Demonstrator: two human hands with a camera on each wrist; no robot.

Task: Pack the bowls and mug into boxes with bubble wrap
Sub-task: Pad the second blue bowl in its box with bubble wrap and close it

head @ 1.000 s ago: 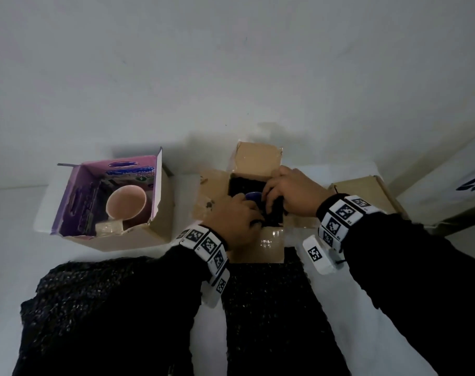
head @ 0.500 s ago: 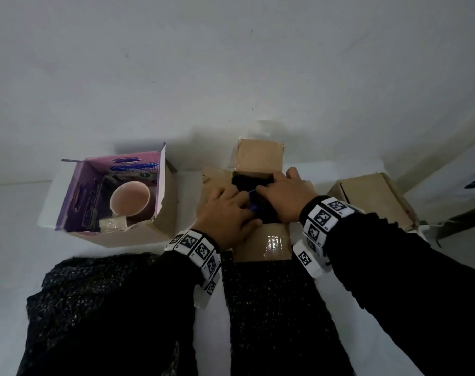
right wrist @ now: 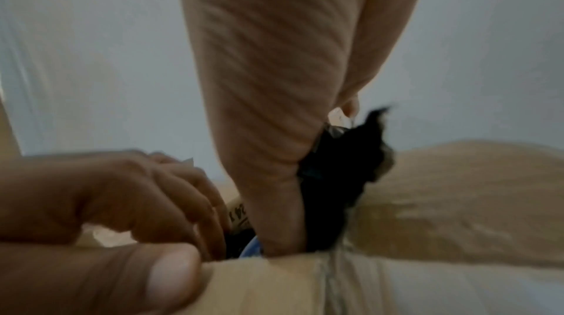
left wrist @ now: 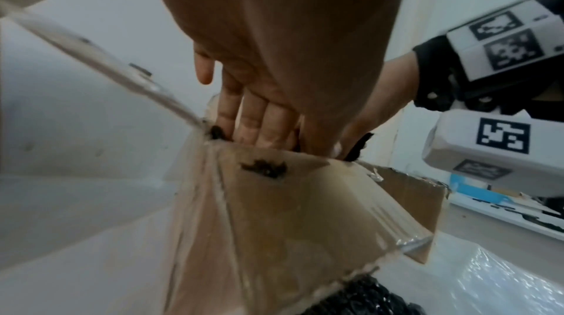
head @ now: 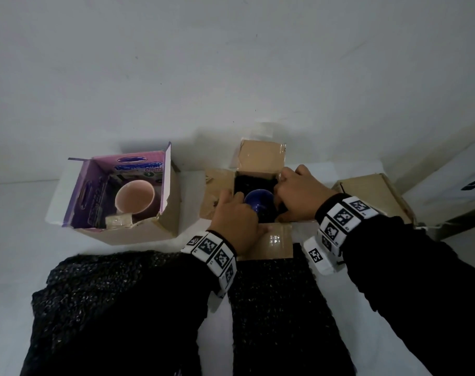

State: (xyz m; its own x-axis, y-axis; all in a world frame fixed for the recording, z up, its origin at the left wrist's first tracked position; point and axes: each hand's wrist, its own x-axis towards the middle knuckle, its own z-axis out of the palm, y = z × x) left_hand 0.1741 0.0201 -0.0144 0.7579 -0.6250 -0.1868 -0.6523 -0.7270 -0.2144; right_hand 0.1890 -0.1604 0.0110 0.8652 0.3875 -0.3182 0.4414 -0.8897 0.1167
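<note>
Bowl (head: 259, 203), dark blue, sits in the middle cardboard box (head: 274, 242) on black bubble wrap lining; from the head camera we see our left hand (head: 237, 221) and right hand (head: 301, 198) reaching in on either side of it. Left wrist view: straight fingers (left wrist: 259, 127) slide between wrap and box wall, holding nothing. Right wrist view: that hand pinches a black wrap edge (right wrist: 345, 170). We judge the bowl hard, slick and breakable; take it under the rim with both hands.

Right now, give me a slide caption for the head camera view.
Both hands, left hand and right hand, reach into the open cardboard box, settling a blue bowl in black bubble wrap.
</note>
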